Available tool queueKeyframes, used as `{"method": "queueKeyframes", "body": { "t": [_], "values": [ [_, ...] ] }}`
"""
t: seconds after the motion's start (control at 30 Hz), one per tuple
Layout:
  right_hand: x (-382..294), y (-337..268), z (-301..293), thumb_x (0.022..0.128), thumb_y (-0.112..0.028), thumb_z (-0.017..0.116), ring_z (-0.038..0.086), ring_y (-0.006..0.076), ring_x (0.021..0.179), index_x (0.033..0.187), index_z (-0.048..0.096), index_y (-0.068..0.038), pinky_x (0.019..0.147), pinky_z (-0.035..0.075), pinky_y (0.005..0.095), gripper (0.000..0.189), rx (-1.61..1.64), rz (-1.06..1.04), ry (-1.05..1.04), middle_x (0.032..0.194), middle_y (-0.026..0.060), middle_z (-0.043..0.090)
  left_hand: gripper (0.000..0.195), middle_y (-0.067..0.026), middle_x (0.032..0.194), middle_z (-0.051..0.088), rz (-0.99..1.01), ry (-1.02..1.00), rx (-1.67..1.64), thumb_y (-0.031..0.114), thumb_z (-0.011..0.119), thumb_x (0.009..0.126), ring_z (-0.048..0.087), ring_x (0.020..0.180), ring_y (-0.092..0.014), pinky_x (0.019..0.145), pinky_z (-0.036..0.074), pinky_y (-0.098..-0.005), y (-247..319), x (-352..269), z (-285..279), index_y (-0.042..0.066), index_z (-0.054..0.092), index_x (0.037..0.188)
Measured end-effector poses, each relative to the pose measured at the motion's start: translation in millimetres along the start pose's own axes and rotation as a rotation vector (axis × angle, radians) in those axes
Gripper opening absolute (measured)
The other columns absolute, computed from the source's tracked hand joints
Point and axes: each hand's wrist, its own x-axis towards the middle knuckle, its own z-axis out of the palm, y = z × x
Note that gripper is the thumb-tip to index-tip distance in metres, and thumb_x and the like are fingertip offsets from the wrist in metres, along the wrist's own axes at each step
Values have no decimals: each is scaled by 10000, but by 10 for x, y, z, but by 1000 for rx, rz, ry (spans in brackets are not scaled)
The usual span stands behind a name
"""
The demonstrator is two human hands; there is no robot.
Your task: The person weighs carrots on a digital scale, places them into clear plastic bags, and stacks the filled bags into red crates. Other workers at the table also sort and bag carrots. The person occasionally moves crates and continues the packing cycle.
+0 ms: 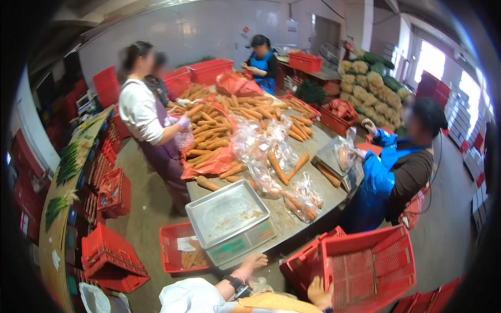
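My left hand point(254, 263) is empty, its fingers extended near the table's front edge, just below a digital scale point(229, 223) with a bare metal pan. A dark band with a small device circles that wrist. My right hand point(320, 293) is at the left rim of a red plastic crate point(372, 270); whether its fingers grip the rim is unclear. Only a strip of green shows inside this crate. Beyond the scale, clear plastic bags of carrots point(301, 205) lie on the metal table point(250, 244), with two loose carrots point(278, 168) behind them.
A large heap of carrots point(211, 133) lies on red sheeting. At right, a person in a blue apron point(385, 172) holds a bag at a second scale point(332, 156). Others stand at left and far side. A crate with carrots point(184, 250) sits on the floor; stacked crates point(111, 258) stand left.
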Motion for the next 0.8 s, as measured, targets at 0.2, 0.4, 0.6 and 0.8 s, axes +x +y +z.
{"method": "queueKeyframes", "body": {
  "t": [0.2,0.4,0.6,0.8],
  "values": [
    [-58,-202,1173,954,-399,476,616,230,913,1158,565,-12,832,471,326,446,-575,-206,-319,1017,125,645,324,-174,948,661,34,-20,24,252,492,920,648,852,-254,813,509,-346,201,198,-153,-32,602,1030],
    [-400,-657,514,764,-452,682,597,248,990,1156,591,-70,920,415,386,555,-2162,-847,36,1017,121,651,304,-151,896,665,-30,100,-123,243,494,918,655,812,-235,773,520,-332,155,225,-610,-28,595,1010],
    [-600,-1248,-554,582,-685,684,589,249,1013,881,713,-109,893,412,421,649,-2546,-596,11,923,87,675,313,-127,890,675,-52,199,-90,268,495,911,655,782,-220,734,499,-310,193,223,-723,-2,604,1025],
    [-470,-1250,-587,587,-735,621,616,284,786,804,700,-102,739,446,416,674,-2846,-607,-81,789,105,650,276,-129,898,662,-5,201,-114,245,507,917,650,783,-219,736,510,-305,244,258,-425,3,613,997]
  ]
}}
